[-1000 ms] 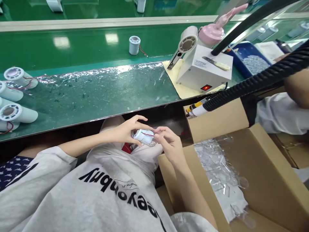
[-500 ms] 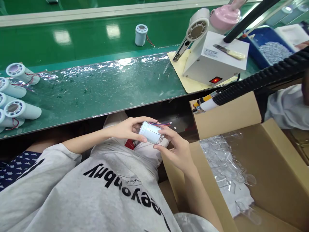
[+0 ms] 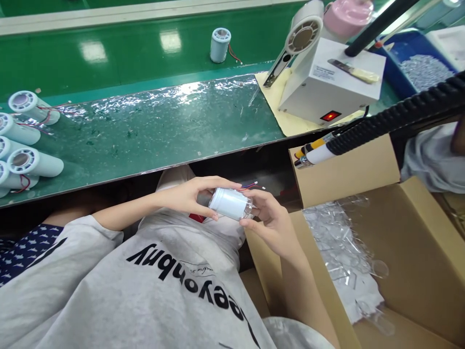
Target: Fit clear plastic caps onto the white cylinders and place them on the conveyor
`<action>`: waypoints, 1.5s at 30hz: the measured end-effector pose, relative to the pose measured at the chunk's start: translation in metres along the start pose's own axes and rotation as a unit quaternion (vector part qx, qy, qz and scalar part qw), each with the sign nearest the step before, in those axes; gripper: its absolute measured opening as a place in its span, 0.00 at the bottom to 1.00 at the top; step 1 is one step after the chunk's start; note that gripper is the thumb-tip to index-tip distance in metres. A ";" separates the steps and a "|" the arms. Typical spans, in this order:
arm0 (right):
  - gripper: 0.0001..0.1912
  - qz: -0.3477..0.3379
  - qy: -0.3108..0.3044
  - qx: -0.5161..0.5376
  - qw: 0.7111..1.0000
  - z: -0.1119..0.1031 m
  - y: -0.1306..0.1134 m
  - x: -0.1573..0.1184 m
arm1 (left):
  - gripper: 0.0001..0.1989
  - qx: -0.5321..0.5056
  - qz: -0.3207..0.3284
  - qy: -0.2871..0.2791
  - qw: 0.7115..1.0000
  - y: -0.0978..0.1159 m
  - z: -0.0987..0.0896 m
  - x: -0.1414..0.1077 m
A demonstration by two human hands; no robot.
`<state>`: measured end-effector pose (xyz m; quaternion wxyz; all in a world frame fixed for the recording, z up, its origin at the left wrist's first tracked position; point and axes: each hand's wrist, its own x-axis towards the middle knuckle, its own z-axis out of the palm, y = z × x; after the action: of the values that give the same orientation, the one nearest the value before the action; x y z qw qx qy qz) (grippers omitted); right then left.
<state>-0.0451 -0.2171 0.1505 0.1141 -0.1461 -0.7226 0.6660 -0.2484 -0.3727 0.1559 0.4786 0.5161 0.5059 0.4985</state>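
Observation:
Above my lap, a light blue cylinder point(image 3: 228, 203) lies sideways between both hands. My left hand point(image 3: 196, 196) grips its left end, thumb below and fingers over the top. Around the right end, which has a clear plastic part point(image 3: 248, 207), my right hand point(image 3: 268, 218) curls its thumb and fingers. Thin red and blue wires point(image 3: 253, 185) with small white connectors stick out above the cylinder near my right fingertips. Several similar cylinders point(image 3: 36, 162) lie at the left of the green bench point(image 3: 156, 126). Another cylinder point(image 3: 220, 46) stands upright farther back.
A white box device point(image 3: 330, 82) with a lit red switch and a handheld fan point(image 3: 303, 34) are at the bench's right. A black hose point(image 3: 392, 114) crosses above an open carton point(image 3: 410, 242) of clear plastic parts. A blue bin point(image 3: 395, 63) sits behind.
The cylinder has turned slightly in my hands, and its wires have shifted right. My left fingers reach farther along its top. My right hand has moved a little to the right.

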 end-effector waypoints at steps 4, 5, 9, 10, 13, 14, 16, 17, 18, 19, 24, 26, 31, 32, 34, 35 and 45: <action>0.24 0.034 0.000 0.028 0.999 0.002 -0.002 -0.001 | 0.34 0.021 0.017 -0.002 1.000 0.001 -0.001 -0.001; 0.25 0.044 0.000 0.030 0.999 0.002 -0.003 -0.001 | 0.34 0.025 0.019 -0.005 0.999 0.001 -0.001 -0.001; 0.26 0.068 0.004 0.042 0.997 0.004 -0.003 0.000 | 0.35 0.037 0.014 -0.014 0.999 0.001 -0.002 -0.002; 0.25 0.071 0.006 0.048 0.996 0.004 -0.003 0.000 | 0.35 0.040 0.016 -0.014 0.999 0.001 -0.002 -0.002; 0.25 0.078 0.014 0.075 0.994 0.007 0.000 0.002 | 0.35 0.044 0.025 -0.011 0.999 0.001 -0.002 -0.002; 0.25 0.084 0.015 0.087 0.993 0.008 0.001 0.002 | 0.35 0.044 0.027 -0.011 0.999 0.000 -0.002 -0.002; 0.26 0.101 0.014 0.119 0.988 0.010 0.004 0.003 | 0.35 0.044 0.029 -0.014 0.999 -0.001 -0.003 -0.002; 0.26 0.112 0.014 0.136 0.984 0.011 0.005 0.003 | 0.36 0.046 0.030 -0.015 0.998 -0.002 -0.003 -0.002; 0.26 0.125 0.016 0.151 0.980 0.012 0.006 0.003 | 0.36 0.047 0.032 -0.016 0.998 -0.004 -0.003 -0.002; 0.26 0.137 0.019 0.163 0.977 0.013 0.007 0.003 | 0.36 0.049 0.036 -0.016 0.998 -0.005 -0.003 -0.002; 0.31 0.183 0.004 0.192 0.964 0.013 0.008 0.004 | 0.36 0.062 0.051 -0.018 0.997 -0.006 -0.003 -0.003; 0.32 0.200 -0.013 0.202 0.959 0.014 0.007 0.005 | 0.36 0.062 0.054 -0.021 0.996 -0.005 -0.002 -0.002; 0.38 0.229 -0.025 0.223 0.947 0.021 0.006 0.010 | 0.35 0.063 0.057 -0.015 0.996 -0.005 -0.001 -0.002; 0.38 0.237 -0.032 0.231 0.943 0.022 0.006 0.011 | 0.35 0.066 0.060 -0.013 0.996 -0.006 -0.001 -0.002; 0.39 0.253 -0.047 0.246 0.935 0.023 0.005 0.013 | 0.35 0.073 0.067 -0.010 0.995 -0.008 -0.001 -0.002; 0.38 0.263 -0.054 0.252 0.930 0.023 0.005 0.013 | 0.35 0.074 0.072 -0.010 0.995 -0.008 -0.001 -0.003; 0.42 0.273 -0.080 0.209 0.936 0.022 0.009 0.009 | 0.30 0.056 0.025 0.025 0.998 0.000 0.005 -0.006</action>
<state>-0.0606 -0.2333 0.1398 -0.1025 -0.2573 -0.5061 0.8168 -0.2438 -0.3786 0.1553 0.4237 0.5418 0.5318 0.4941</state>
